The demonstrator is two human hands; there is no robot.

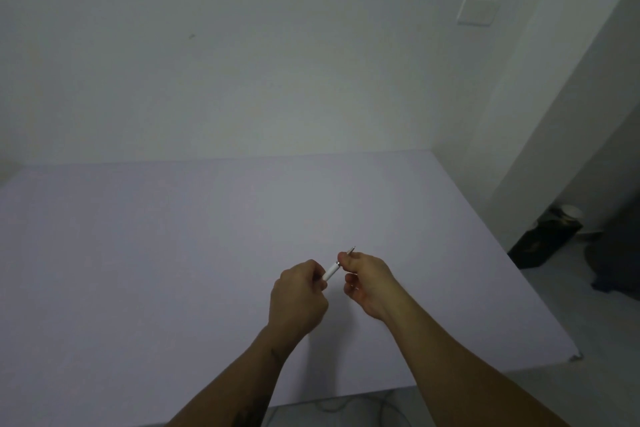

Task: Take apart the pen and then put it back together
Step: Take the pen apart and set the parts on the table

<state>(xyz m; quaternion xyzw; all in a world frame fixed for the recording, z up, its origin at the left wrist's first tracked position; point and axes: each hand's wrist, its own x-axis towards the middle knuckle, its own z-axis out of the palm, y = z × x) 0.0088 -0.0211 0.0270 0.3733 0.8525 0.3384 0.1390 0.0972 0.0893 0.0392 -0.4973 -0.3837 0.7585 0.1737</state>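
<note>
Pen: a white pen (331, 270) is held in the air above the bench (156, 253), slanting up to the right, its metal tip (352, 248) poking out past the right hand.
Left hand: the left hand (298, 295) is closed around the rear of the white barrel.
Right hand: the right hand (366, 279) is pinched shut on the front section, just behind the tip, thumb and forefinger on it.
Joint: a thin metal ring shows between the two hands; the halves look joined there, though the view is too small to tell if a gap has opened.
Loose parts: none lie on the bench.
Progress: I judge the task to be at an early stage, with the pen apparently whole.
Left to do: separate the halves, draw out the insides, then rebuild the pen.
</note>
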